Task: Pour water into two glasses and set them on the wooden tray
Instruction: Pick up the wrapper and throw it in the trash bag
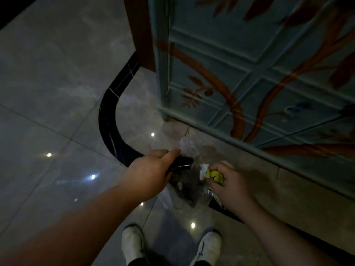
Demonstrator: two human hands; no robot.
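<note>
Our right hand (pixel 228 181), low and right of centre in the frame, has its fingers (pixel 219 167) clenched around a crumpled yellow wrapper (pixel 215 176) with a scrap of white paper (pixel 203 169) sticking out toward the middle. Our left hand (pixel 151 173), just left of centre, has its fingers (pixel 172 153) pinching what looks like the rim of a thin clear plastic bag (pixel 185 191), with a dark object (pixel 182 163) under the knuckles that we cannot identify in this dim light. The bag hangs between the two hands, so the wrapper sits just beside its opening, to the frame's right, and the right hand is the one nearer to drop it in. Outward from there we see a glossy tiled floor (pixel 57 93) with a curved black inlay (pixel 109 120), the painted blue-green cabinet (pixel 249 64) filling the upper right, and our two white shoes (pixel 134 244) at the bottom edge. No glasses, water or wooden tray appear anywhere in view; we judge they lie somewhere above or behind this downward look, so neither hand can be called nearer to them. The pouring appears not yet begun, and both hands would need emptying first.
</note>
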